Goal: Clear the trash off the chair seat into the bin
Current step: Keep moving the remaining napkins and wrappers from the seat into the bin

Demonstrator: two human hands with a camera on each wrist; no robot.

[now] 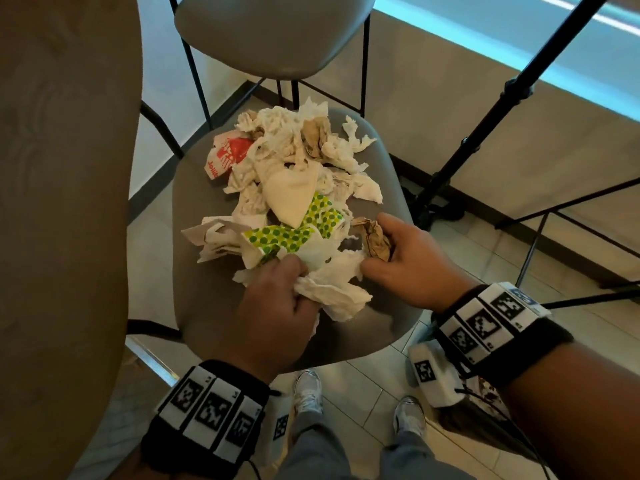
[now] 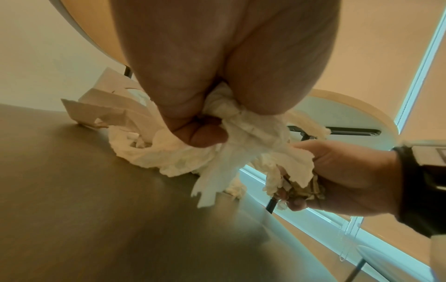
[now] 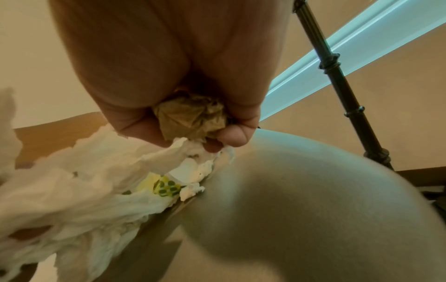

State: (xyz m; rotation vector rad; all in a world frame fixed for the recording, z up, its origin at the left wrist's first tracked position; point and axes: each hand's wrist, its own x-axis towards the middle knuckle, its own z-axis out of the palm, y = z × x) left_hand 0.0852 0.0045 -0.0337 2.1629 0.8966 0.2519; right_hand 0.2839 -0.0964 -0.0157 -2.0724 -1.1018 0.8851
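Both hands grip trash on the chair seat (image 1: 207, 299): my left hand (image 1: 273, 317) bunches white tissue (image 1: 332, 292), my right hand (image 1: 412, 258) a brown paper wad (image 1: 372, 239); squeezing tighter should stop scraps dropping.

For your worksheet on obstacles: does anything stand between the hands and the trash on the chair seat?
No. The left hand already grips a white tissue and the right hand a crumpled brown paper. The bin is not in view.
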